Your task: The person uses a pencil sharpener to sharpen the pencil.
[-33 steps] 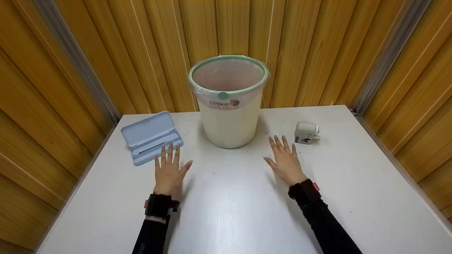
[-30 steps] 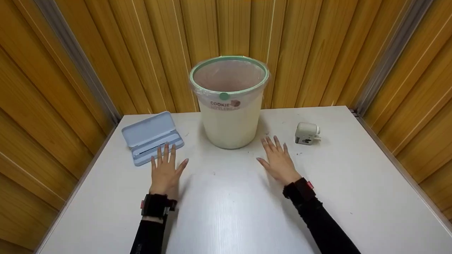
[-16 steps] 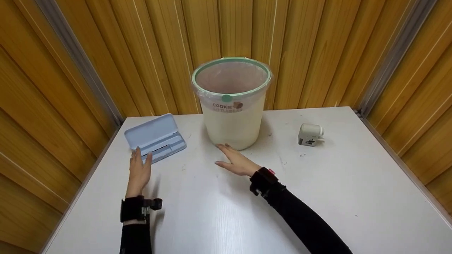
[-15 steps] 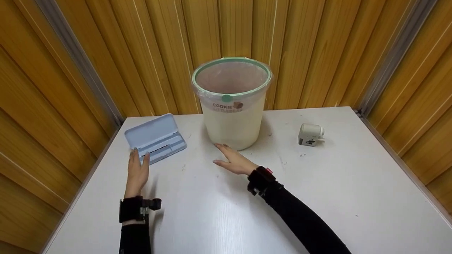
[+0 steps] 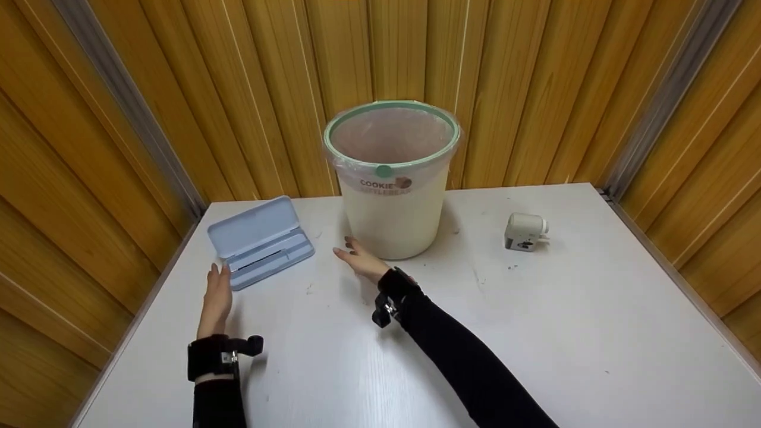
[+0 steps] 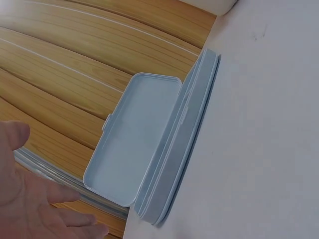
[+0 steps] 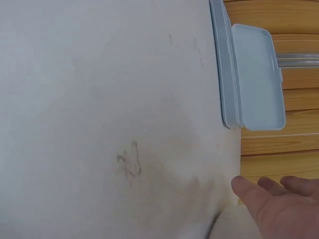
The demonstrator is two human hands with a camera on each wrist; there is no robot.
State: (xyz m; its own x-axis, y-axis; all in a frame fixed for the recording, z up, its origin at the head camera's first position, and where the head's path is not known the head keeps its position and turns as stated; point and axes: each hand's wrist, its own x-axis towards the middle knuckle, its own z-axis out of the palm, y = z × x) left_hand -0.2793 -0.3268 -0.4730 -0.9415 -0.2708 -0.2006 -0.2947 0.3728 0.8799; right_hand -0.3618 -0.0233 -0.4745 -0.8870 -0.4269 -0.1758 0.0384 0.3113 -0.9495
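Note:
A light blue pencil case (image 5: 255, 229) lies with its lid raised on the left of the table. Inside its tray is a thin dark stick-like item (image 5: 257, 261), too small to identify. My left hand (image 5: 216, 297) is at the case's near left corner, fingers extended and holding nothing; the left wrist view shows its palm (image 6: 35, 204) beside the raised lid. My right hand (image 5: 364, 261), fingers relaxed and bare, is between the case and the white bin (image 5: 395, 217), in front of the bin's lower left side. Whether it touches the bin I cannot tell.
The bin has a green rim (image 5: 392, 163) and a clear plastic liner. On the right of the white table (image 5: 535, 333) lies a small grey-white bottle (image 5: 526, 232) with a white cap. Wood-patterned panels (image 5: 285, 95) enclose the back and sides.
My right hand has swept left from near the bottle to the front of the bin. My left hand has shifted left and turned onto its edge. The case, bin and bottle stay put.

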